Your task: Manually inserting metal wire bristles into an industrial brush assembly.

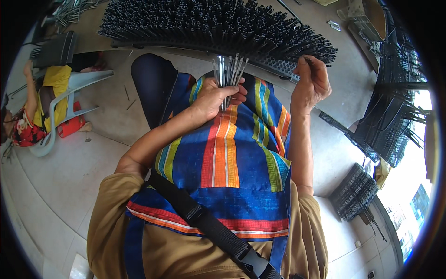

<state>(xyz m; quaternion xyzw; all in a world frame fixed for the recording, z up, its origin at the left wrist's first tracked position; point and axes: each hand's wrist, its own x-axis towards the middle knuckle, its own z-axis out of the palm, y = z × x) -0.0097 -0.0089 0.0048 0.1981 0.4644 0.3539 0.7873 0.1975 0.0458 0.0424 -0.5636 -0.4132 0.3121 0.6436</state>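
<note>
Your left hand [209, 96] wraps around thin metal rods [227, 74]; your half-curled right hand [314, 83] meets black rods [218, 25], its hold unclear.

The left forearm [158, 135], bare below a short tan fabric sleeve [114, 200], slants inward over the left side of the blue cloth apron [248, 158] with red, orange, white and green stripes. Its elbow is bent, and the left hand [216, 96] sits above the apron's upper middle, fingers curled in a firm grip, thumb laid across toward the right. The right forearm [302, 144], equally bare, rises nearly straight along the apron's right edge. The right hand [313, 86] is raised beyond the apron's upper right corner, wrist slightly bent, thumb and forefinger drawn close together, the other fingers loosely curled.
</note>
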